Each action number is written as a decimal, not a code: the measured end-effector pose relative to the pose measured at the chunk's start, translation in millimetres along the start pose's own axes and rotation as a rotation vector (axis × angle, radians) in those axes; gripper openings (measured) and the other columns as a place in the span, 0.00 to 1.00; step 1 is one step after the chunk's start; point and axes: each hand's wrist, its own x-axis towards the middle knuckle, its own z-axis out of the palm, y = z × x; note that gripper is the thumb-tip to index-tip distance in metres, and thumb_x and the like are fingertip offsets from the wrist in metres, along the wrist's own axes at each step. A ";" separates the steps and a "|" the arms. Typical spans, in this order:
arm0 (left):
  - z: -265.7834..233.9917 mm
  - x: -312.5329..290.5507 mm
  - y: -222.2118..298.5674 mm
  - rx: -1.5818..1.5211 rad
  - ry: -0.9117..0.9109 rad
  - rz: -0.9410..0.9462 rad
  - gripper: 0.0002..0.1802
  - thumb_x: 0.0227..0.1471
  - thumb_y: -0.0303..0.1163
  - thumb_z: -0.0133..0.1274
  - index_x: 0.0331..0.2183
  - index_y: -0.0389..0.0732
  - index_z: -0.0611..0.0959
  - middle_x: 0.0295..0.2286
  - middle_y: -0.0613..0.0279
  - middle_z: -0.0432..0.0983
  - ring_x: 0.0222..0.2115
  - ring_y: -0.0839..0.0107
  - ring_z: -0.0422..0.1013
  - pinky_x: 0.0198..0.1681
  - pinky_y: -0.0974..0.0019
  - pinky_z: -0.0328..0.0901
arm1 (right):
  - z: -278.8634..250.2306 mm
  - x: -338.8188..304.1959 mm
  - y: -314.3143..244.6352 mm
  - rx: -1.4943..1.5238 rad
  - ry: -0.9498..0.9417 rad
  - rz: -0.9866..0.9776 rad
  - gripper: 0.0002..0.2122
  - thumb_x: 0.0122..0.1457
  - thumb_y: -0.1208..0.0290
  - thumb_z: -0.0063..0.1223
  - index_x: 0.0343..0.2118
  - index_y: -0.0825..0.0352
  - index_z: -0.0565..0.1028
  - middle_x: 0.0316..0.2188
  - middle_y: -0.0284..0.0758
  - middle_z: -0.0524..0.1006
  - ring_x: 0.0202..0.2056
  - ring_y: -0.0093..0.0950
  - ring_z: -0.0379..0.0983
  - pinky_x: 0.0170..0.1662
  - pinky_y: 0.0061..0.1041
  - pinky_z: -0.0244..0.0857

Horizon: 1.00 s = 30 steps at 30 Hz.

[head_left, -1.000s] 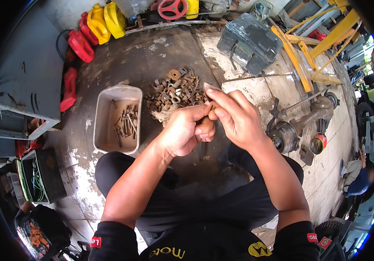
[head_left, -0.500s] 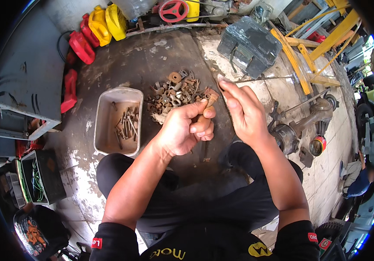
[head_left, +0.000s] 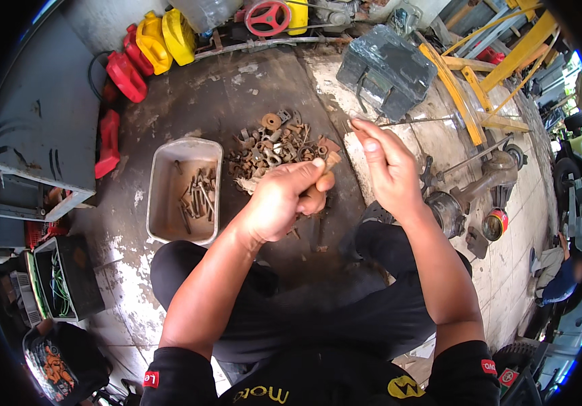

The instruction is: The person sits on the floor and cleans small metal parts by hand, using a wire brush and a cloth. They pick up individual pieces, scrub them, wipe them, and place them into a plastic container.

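My left hand [head_left: 284, 199] is closed, with a small rusty bolt-like piece [head_left: 332, 160] pinched between thumb and fingers. Most of that piece is hidden by the fingers. To its right, my right hand [head_left: 391, 169] is raised with the fingers stretched out and the thumb apart; I see nothing held in it. Behind my left hand lies a heap of rusty nuts, washers and other hardware [head_left: 269, 145] on the dark floor. On the left, a grey rectangular tub [head_left: 158, 193] holds several long bolts [head_left: 200, 193] at its bottom.
A black case [head_left: 389, 71] stands at the far right beside a yellow frame [head_left: 457, 95]. Red and yellow jugs [head_left: 153, 44] line the far left, near a grey metal cabinet [head_left: 40, 115]. Greasy machine parts [head_left: 470, 193] and a can [head_left: 495, 224] lie right. Another person [head_left: 557, 277] is farther right.
My right hand has shifted slightly right and down, its fingers bending a little more. My left fingers have drawn tighter around the rusty piece. The tub and heap stay put.
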 end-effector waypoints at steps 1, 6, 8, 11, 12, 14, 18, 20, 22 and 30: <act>2.7 -0.9 2.8 0.151 0.052 0.015 0.22 0.68 0.45 0.39 0.27 0.42 0.74 0.14 0.73 0.58 0.19 0.76 0.55 0.27 0.68 0.55 | 1.7 -0.2 -7.6 0.119 0.008 0.003 0.15 0.69 0.67 0.48 0.53 0.69 0.74 0.40 0.39 0.78 0.42 0.27 0.77 0.47 0.26 0.69; 9.9 -2.5 -3.8 1.092 0.299 0.378 0.17 0.63 0.43 0.49 0.33 0.37 0.78 0.21 0.49 0.76 0.26 0.49 0.75 0.31 0.52 0.67 | -2.1 -2.3 -33.8 0.260 -0.158 0.157 0.16 0.67 0.72 0.51 0.56 0.70 0.72 0.53 0.40 0.74 0.54 0.29 0.72 0.56 0.25 0.65; 11.0 -3.8 -5.0 1.123 0.316 0.362 0.16 0.62 0.41 0.52 0.37 0.37 0.79 0.25 0.44 0.77 0.29 0.45 0.75 0.33 0.50 0.67 | -1.5 -2.0 -35.4 0.424 -0.150 0.253 0.18 0.66 0.75 0.52 0.57 0.71 0.70 0.57 0.40 0.72 0.58 0.29 0.69 0.58 0.26 0.64; 13.3 -1.7 -8.5 1.086 0.332 0.402 0.18 0.63 0.43 0.51 0.41 0.36 0.80 0.25 0.47 0.77 0.26 0.54 0.76 0.31 0.58 0.68 | -1.2 -6.3 -32.1 0.506 -0.199 0.293 0.20 0.65 0.80 0.51 0.60 0.72 0.67 0.59 0.39 0.70 0.61 0.29 0.65 0.60 0.26 0.62; 14.7 -1.6 -8.8 1.072 0.324 0.400 0.18 0.64 0.43 0.50 0.42 0.36 0.80 0.24 0.49 0.77 0.25 0.57 0.75 0.31 0.58 0.68 | -1.3 -7.1 -30.2 0.507 -0.203 0.299 0.20 0.64 0.81 0.50 0.60 0.72 0.67 0.59 0.39 0.70 0.61 0.29 0.65 0.60 0.26 0.62; 17.8 -1.4 -6.1 0.966 0.283 0.327 0.20 0.65 0.45 0.48 0.42 0.36 0.80 0.23 0.55 0.76 0.24 0.64 0.73 0.31 0.62 0.67 | -3.2 -6.1 -26.3 0.505 -0.214 0.309 0.20 0.64 0.82 0.49 0.60 0.72 0.66 0.60 0.39 0.69 0.62 0.29 0.65 0.61 0.26 0.61; 12.7 -1.8 -7.9 0.626 0.145 0.187 0.23 0.68 0.47 0.41 0.39 0.37 0.79 0.20 0.68 0.68 0.23 0.78 0.64 0.29 0.71 0.62 | -6.8 -1.2 -31.5 0.532 -0.192 0.321 0.20 0.64 0.83 0.48 0.60 0.73 0.66 0.60 0.40 0.69 0.62 0.29 0.64 0.61 0.25 0.61; 10.3 -0.1 -10.1 0.473 0.103 0.188 0.22 0.69 0.47 0.39 0.37 0.38 0.78 0.20 0.72 0.65 0.23 0.82 0.60 0.28 0.73 0.59 | -5.4 -1.2 -30.2 0.511 -0.204 0.290 0.21 0.64 0.83 0.48 0.60 0.73 0.66 0.61 0.40 0.68 0.62 0.29 0.64 0.62 0.25 0.60; 12.4 1.0 -10.8 0.324 0.105 0.183 0.21 0.69 0.46 0.39 0.36 0.40 0.77 0.20 0.73 0.63 0.22 0.82 0.57 0.27 0.74 0.55 | -1.0 -2.8 -33.7 0.422 -0.140 0.197 0.19 0.64 0.81 0.49 0.59 0.73 0.68 0.57 0.41 0.72 0.57 0.29 0.70 0.58 0.25 0.64; 15.4 2.8 -10.6 0.406 0.262 0.245 0.20 0.69 0.45 0.40 0.34 0.39 0.75 0.21 0.70 0.66 0.23 0.81 0.60 0.28 0.74 0.58 | 2.9 -8.3 -35.5 -0.003 -0.177 -0.143 0.16 0.63 0.72 0.56 0.53 0.68 0.75 0.39 0.39 0.77 0.36 0.28 0.78 0.39 0.24 0.72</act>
